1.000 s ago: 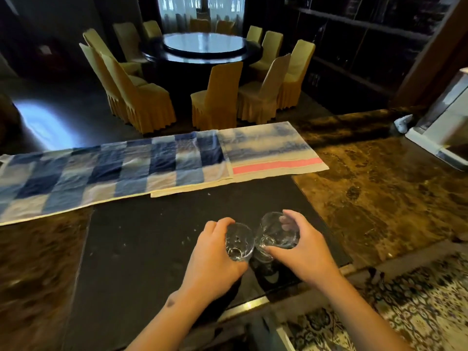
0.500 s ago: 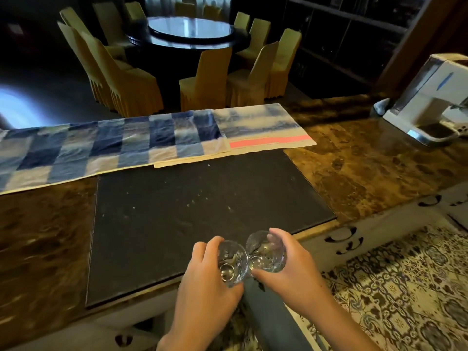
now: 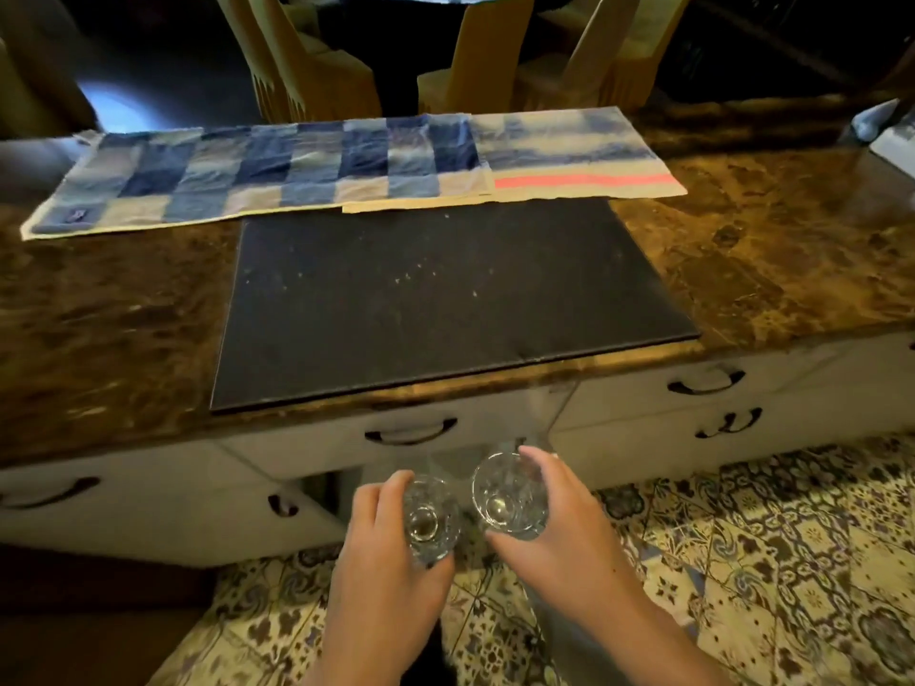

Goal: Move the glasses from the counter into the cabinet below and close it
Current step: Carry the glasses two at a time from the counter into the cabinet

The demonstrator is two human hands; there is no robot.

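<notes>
Below the brown marble counter [image 3: 742, 269] edge, the left hand [image 3: 391, 566] grips one small clear glass [image 3: 428, 522]; the right hand [image 3: 559, 542] wraps another clear glass [image 3: 507, 497]. Both stand upright, mouths up.

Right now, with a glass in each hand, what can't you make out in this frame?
- Cabinet interior: head view shows only a dark gap, contents unseen.
- Left glass: base and height hidden by left hand.
- Right glass: far side covered by right hand.
- White appliance: cut off by right edge.

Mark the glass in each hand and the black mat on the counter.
left glass [image 3: 425, 524]: head view, on its round base seen through the rim.
right glass [image 3: 505, 502]: head view, inside the bowl.
black mat [image 3: 435, 299]: head view, middle of its bare top.
</notes>
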